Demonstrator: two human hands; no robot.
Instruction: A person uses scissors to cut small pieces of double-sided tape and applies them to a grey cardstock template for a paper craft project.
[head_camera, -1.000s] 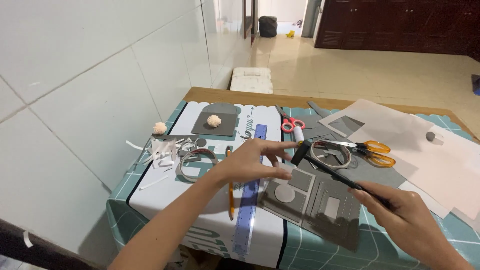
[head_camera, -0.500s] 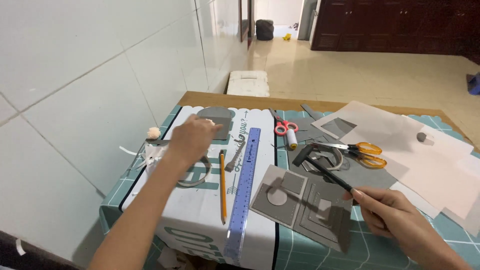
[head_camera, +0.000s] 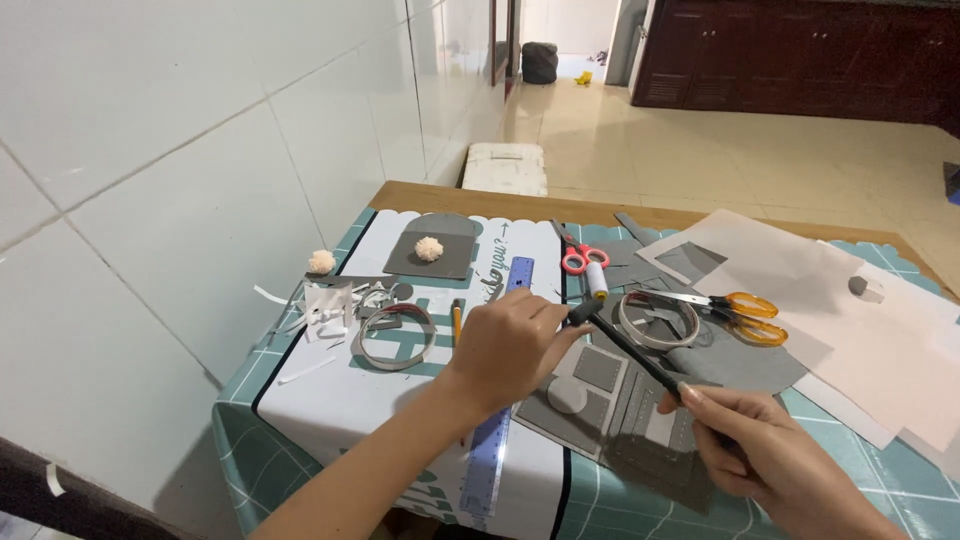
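Observation:
My right hand (head_camera: 775, 465) grips the near end of a long thin black tool (head_camera: 630, 350) that slants up to the left over grey card pieces (head_camera: 610, 400). My left hand (head_camera: 510, 345) is at the tool's far tip, its fingers pinched around that end. Both hands hover over the table, above a blue ruler (head_camera: 500, 410) and a pencil (head_camera: 457, 322) that lie beside the grey card. A grey ring (head_camera: 397, 335) lies just left of my left hand.
Orange-handled scissors (head_camera: 740, 312) and red-handled scissors (head_camera: 585, 258) lie beyond the hands. White and pale sheets (head_camera: 860, 330) cover the right side. Paper scraps (head_camera: 325, 305), two pom-poms (head_camera: 322, 262) and a second ring (head_camera: 655, 318) lie around. A tiled wall (head_camera: 150, 200) stands close on the left.
My left hand came back from the ring and scraps on the left and took hold of the far tip of the black tool. My right hand kept hold of the tool.

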